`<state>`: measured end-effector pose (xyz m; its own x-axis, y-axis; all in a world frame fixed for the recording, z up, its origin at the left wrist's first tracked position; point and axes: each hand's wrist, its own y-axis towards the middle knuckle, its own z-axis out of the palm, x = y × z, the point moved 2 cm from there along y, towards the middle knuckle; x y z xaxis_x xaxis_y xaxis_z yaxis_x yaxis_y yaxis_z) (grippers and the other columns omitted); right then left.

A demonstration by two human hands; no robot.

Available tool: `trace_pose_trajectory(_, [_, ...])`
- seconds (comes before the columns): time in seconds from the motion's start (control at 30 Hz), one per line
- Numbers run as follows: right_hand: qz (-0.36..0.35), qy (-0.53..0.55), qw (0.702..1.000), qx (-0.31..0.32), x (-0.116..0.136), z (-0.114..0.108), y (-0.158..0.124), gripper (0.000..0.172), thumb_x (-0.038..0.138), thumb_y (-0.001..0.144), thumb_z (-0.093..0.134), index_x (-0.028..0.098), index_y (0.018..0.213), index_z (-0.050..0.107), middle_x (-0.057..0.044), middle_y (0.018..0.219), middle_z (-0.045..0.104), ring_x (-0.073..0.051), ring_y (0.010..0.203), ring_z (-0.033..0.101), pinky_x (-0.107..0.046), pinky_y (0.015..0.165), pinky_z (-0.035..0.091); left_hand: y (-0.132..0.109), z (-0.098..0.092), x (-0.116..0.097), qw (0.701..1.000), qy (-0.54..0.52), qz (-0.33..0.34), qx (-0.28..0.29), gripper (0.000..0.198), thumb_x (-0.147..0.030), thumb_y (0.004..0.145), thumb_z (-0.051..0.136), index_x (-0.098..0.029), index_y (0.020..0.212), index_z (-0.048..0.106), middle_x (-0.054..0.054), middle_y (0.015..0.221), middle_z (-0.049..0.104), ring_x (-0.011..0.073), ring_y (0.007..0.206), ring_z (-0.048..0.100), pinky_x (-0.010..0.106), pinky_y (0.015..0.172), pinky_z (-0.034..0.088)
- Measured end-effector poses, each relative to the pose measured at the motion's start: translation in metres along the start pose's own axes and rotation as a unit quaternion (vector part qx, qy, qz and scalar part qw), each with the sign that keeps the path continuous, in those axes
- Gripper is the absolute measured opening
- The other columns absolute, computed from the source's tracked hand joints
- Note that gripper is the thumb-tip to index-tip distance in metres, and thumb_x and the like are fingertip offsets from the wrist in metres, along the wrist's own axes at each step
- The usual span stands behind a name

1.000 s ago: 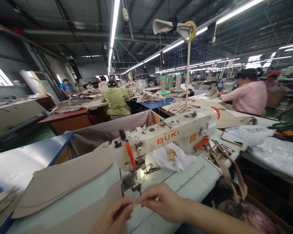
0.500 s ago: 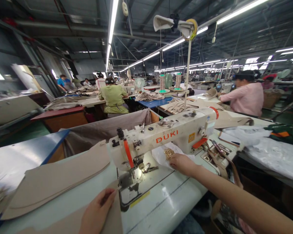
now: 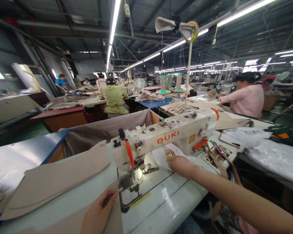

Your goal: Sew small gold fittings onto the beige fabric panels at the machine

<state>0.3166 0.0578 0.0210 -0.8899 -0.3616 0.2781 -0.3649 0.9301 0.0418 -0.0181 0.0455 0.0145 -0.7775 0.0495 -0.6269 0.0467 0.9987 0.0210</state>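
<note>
A white sewing machine (image 3: 171,136) with orange parts stands on the pale table, its needle area lit. My left hand (image 3: 100,208) is closed in a pinch on a small beige strip (image 3: 119,189), left of the needle plate and over a beige panel (image 3: 113,214). Under the machine's arm, my right hand (image 3: 182,165) reaches to a pile of small gold metal rings (image 3: 169,154) on a white sheet (image 3: 160,156). Its fingertips touch the pile's edge; whether they hold a ring is hidden.
Stacked beige panels (image 3: 61,178) lie at the left of the table. A tray with tools and straps (image 3: 219,152) and clear plastic bags (image 3: 273,156) are at the right. A person in pink (image 3: 249,99) and one in green (image 3: 114,99) sit beyond.
The view has shifted very slightly. Both hands stay in nearly the same places, the left on the strip and the right at the gold rings.
</note>
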Motion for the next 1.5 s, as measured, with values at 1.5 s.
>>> trace_pose_trajectory(1.5, [0.043,0.624,0.778,-0.061,0.137,0.090,0.046,0.036,0.055,0.065,0.068,0.020,0.075,0.065,-0.004,0.073,0.068,-0.021,0.071,0.063,-0.032,0.065,0.049,-0.018,0.005,-0.004,0.982,-0.181,0.055,0.000,0.023,-0.035,0.078,0.054,-0.022,0.081,0.072,0.002,0.080,0.072,0.0207,0.076,0.062,0.029,0.073,0.045])
